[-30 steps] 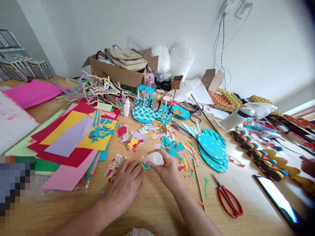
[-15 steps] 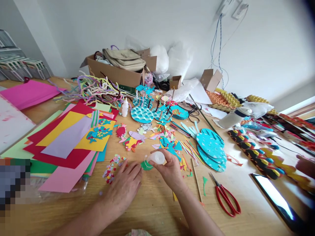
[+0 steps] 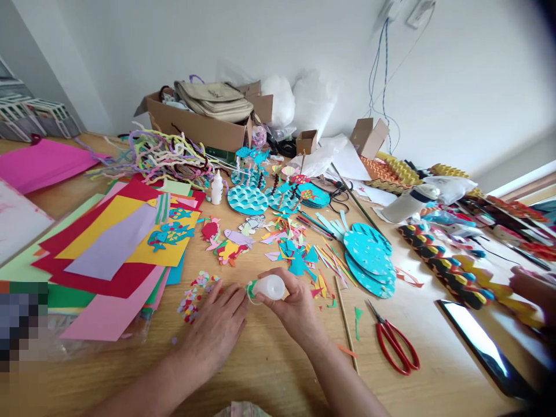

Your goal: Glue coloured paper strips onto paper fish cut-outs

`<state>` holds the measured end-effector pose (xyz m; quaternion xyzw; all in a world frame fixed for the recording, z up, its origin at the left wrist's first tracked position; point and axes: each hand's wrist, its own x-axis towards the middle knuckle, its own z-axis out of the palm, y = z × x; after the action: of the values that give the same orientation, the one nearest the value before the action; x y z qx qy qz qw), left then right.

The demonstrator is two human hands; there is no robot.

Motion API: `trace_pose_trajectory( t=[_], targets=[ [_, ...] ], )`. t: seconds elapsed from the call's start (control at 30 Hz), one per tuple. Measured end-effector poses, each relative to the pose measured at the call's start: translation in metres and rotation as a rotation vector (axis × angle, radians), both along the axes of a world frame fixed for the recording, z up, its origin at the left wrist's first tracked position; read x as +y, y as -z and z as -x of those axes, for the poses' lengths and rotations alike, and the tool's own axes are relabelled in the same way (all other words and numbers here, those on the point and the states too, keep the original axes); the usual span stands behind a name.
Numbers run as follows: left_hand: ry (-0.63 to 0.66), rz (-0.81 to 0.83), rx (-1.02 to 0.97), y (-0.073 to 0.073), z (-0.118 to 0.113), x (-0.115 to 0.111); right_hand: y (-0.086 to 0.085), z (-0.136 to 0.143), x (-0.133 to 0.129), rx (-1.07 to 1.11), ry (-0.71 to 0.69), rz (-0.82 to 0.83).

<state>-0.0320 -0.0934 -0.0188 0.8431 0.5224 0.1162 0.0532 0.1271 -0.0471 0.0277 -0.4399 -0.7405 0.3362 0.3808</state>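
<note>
Slanting toward the green paper (image 3: 251,291), the bottle (image 3: 270,286) is gripped by right fingers (image 3: 275,304); left fingers (image 3: 230,300) are laid flat beside the paper.

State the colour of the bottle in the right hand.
The bottle is translucent white; head view.

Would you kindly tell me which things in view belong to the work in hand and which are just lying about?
In the work, or likely so: white squeeze bottle in the right hand; green paper piece beside the left hand; probably paper dots and red-handled scissors.

Seemingly just lying about: beige shoulder bag; phone; white flask.
</note>
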Motion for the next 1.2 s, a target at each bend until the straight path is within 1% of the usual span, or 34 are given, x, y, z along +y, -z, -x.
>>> trace_pose_trajectory(
  t=[0.13, 0.27, 0.43, 0.57, 0.73, 0.9, 1.07, 1.2],
  targets=[
    [-0.006, -0.008, -0.021, 0.001, 0.0, 0.0, -0.001, 0.0, -0.003, -0.035, -0.021, 0.002],
    [0.002, -0.005, 0.006, 0.001, 0.001, -0.002, 0.0, -0.001, -0.002, -0.026, 0.001, -0.006],
    [-0.01, -0.015, -0.018, 0.001, 0.0, -0.002, 0.001, 0.0, -0.004, -0.015, -0.039, 0.006],
    [0.004, -0.012, -0.018, 0.0, 0.0, -0.001, 0.0, 0.0, -0.005, -0.031, -0.012, 0.005],
    [0.003, -0.026, -0.021, 0.0, 0.0, -0.002, -0.001, -0.001, -0.005, -0.055, -0.049, 0.004],
    [0.013, -0.031, 0.024, -0.001, 0.001, -0.002, -0.003, -0.005, -0.001, -0.042, 0.032, -0.019],
    [0.022, -0.03, 0.032, -0.002, 0.001, -0.001, -0.001, -0.007, -0.001, -0.035, -0.019, 0.0],
    [0.03, -0.033, 0.045, -0.004, 0.002, -0.001, -0.002, -0.011, -0.001, -0.06, 0.027, -0.04]
  ],
)
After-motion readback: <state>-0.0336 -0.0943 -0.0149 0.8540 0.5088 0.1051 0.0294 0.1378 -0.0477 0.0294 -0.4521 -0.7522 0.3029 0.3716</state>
